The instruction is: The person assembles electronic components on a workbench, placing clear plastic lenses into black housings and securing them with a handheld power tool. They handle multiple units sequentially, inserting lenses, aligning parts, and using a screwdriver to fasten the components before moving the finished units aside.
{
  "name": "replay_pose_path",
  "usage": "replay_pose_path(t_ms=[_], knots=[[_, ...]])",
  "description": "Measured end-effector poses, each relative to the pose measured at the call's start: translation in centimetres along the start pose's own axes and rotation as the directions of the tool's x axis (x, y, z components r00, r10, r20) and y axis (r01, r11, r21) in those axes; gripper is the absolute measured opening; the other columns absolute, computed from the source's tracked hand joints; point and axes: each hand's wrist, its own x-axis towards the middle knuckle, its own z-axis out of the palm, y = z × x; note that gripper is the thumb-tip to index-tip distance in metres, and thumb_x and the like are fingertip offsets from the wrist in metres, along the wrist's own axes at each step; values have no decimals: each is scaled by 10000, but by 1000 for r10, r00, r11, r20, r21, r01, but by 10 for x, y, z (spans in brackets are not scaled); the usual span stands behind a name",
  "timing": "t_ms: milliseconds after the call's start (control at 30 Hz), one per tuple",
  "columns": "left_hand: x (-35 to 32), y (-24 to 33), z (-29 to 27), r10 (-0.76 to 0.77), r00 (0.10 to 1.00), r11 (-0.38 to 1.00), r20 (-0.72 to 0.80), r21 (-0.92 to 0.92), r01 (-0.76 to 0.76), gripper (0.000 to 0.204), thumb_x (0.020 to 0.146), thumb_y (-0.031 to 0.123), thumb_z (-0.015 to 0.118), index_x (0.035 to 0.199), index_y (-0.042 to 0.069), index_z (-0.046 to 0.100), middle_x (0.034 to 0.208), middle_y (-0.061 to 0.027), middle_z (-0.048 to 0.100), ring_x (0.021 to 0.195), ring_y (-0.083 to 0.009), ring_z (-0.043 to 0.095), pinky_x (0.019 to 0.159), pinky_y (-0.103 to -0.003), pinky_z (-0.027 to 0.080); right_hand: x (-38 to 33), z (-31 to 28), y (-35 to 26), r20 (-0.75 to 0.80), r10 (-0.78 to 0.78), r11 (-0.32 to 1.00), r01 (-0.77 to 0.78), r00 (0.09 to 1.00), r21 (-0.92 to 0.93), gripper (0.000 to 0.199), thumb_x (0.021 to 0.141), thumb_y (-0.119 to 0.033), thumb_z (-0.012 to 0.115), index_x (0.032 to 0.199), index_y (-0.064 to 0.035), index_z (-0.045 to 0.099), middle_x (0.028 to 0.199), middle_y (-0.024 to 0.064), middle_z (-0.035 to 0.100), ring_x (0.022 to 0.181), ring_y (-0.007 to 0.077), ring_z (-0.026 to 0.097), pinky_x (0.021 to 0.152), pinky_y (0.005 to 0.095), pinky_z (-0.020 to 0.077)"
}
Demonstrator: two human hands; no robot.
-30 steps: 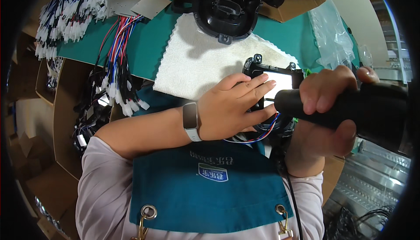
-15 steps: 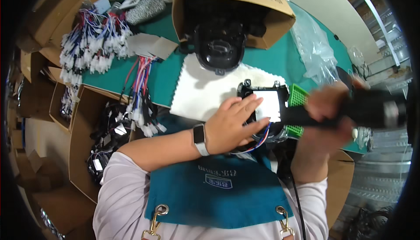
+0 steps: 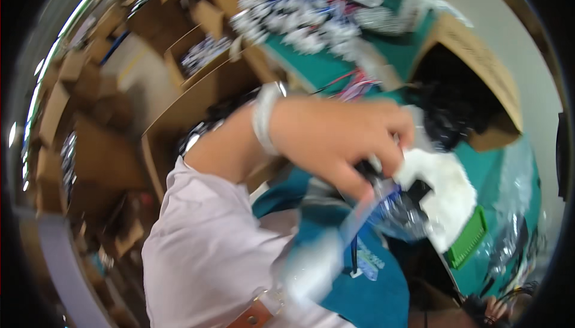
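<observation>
My left hand [image 3: 347, 139] reaches across the middle with curled fingers, gripping a black plastic housing [image 3: 410, 211] that has a shiny, clear-looking face. Blue wire [image 3: 388, 191] shows at the housing, and a blurred white bundle [image 3: 314, 268], perhaps its connectors, hangs below over my apron. Motion blur and my fingers hide much of the part. My right hand [image 3: 494, 309] is small at the lower right rim, beside a dark object [image 3: 475, 309]; its grip is not clear.
A white cloth [image 3: 458, 190] and a green basket [image 3: 468, 238] lie on the green table. Behind them, an open carton [image 3: 494, 82] holds black parts. White-plugged wire bundles [image 3: 299, 17] lie at the back. Cartons [image 3: 162, 127] stand at my left.
My view has swung left, so the table appears farther right. The left hand has lifted the housing off the table toward me. My right hand and the black tool have dropped to the lower right rim.
</observation>
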Motion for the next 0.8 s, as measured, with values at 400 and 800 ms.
replay_pose_path(t_ms=[400, 800], knots=[[-335, -61, -27, -807, 30, -88, -590, 169, 982, 301, 759, 290, 674, 832, -1, 648, 803, -209, 641, 787, -325, 616, 718, -382, 472, 14, -7, 63, -153, 85, 992, -98, 985, -77, 514, 741, -83, 683, 1148, 72, 410, 774, 35, 410, 654, 118, 426, 652, 275, 374], [-336, -201, 14, -153, -327, -192, -933, -296, 936, 629, 777, 301, 670, 1287, 22, 430, 1280, -271, 428, 1205, -419, 403, 1025, -461, 339, -6, -9, 33, -224, 52, 978, -95, 973, -188, 518, 750, -100, 680, 1155, 56, 397, 782, 42, 409, 670, 129, 422, 670, 289, 366]])
